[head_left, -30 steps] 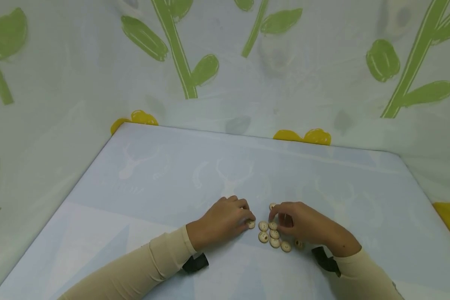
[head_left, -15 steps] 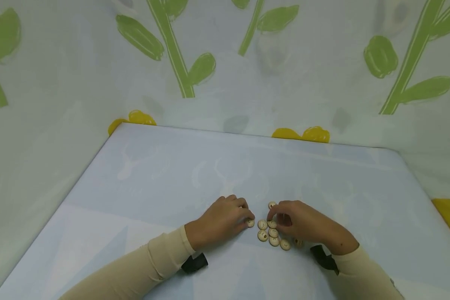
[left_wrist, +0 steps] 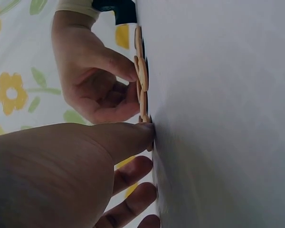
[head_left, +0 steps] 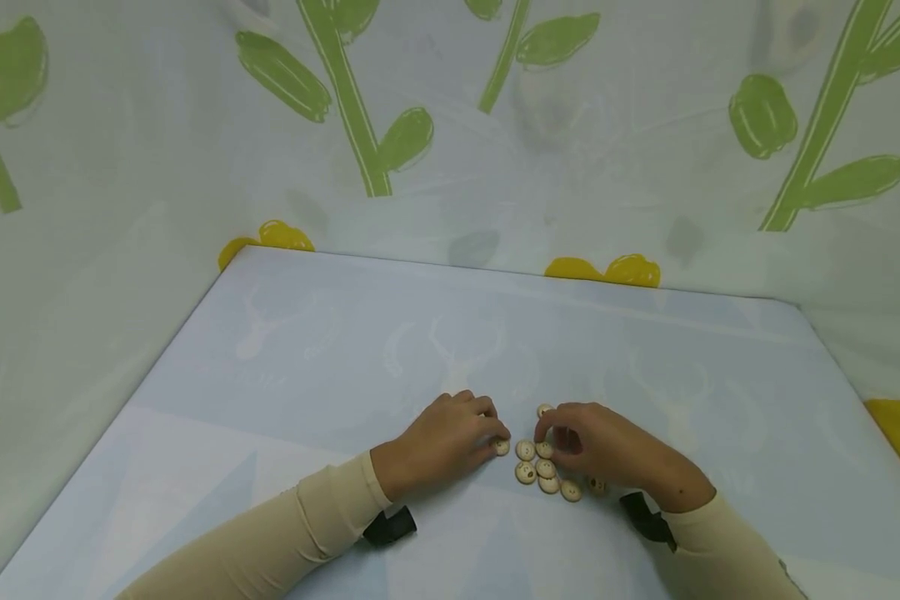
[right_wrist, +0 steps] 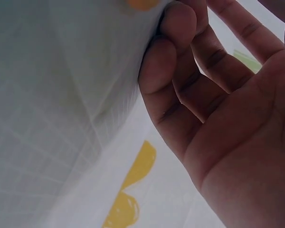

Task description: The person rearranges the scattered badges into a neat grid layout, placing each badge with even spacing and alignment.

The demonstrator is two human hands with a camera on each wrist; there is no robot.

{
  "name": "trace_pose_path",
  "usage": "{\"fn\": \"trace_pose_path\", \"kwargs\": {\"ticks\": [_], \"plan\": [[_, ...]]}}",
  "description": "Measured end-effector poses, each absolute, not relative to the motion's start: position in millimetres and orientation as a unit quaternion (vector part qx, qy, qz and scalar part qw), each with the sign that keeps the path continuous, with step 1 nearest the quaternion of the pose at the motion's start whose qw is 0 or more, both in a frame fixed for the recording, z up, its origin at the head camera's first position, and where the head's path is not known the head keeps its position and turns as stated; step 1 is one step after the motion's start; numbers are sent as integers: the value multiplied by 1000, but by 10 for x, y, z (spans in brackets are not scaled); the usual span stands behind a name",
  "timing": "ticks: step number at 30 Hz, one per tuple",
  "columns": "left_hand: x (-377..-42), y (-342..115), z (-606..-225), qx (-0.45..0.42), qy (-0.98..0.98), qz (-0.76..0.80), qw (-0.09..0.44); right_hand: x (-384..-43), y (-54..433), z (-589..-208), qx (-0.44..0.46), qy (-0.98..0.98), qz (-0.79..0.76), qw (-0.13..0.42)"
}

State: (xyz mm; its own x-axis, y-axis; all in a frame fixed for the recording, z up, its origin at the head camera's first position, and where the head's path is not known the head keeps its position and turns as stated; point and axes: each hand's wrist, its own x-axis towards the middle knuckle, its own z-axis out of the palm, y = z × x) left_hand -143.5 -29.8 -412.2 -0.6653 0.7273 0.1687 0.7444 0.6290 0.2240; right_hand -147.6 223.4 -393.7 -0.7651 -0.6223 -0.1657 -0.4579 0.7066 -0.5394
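Small wooden buttons [head_left: 546,472] lie clustered on the pale blue table [head_left: 307,350], between both hands. Left hand [head_left: 446,442] has curled fingers, thumb tip pressing one button [head_left: 502,447] flat against the table. Right hand [head_left: 603,446] is curled over the cluster, fingertips touching a button [head_left: 544,450]; pinch unclear. Leaf-print cloth [head_left: 450,125] behind.

Your table [head_left: 285,350], under pale blue cloth with faint deer prints, is carrying a cluster of wooden buttons [head_left: 546,471] lying flat near your edge, one more [head_left: 544,410] sitting just beyond.
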Motion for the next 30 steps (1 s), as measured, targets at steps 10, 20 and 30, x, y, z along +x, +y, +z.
{"fn": "trace_pose_path", "kwargs": {"ticks": [10,20,30], "plan": [[-1444,-284,-4116,-410,-901,-139,39,-1469,2236,-3907,-295,915,-225,160],[-1457,-274,-4132,-405,-904,-132,27,-1473,2236,-3913,-289,915,-226,166],[-1449,-282,-4124,-402,-906,-135,22,-1493,2243,-3915,-274,912,-250,173]]}}
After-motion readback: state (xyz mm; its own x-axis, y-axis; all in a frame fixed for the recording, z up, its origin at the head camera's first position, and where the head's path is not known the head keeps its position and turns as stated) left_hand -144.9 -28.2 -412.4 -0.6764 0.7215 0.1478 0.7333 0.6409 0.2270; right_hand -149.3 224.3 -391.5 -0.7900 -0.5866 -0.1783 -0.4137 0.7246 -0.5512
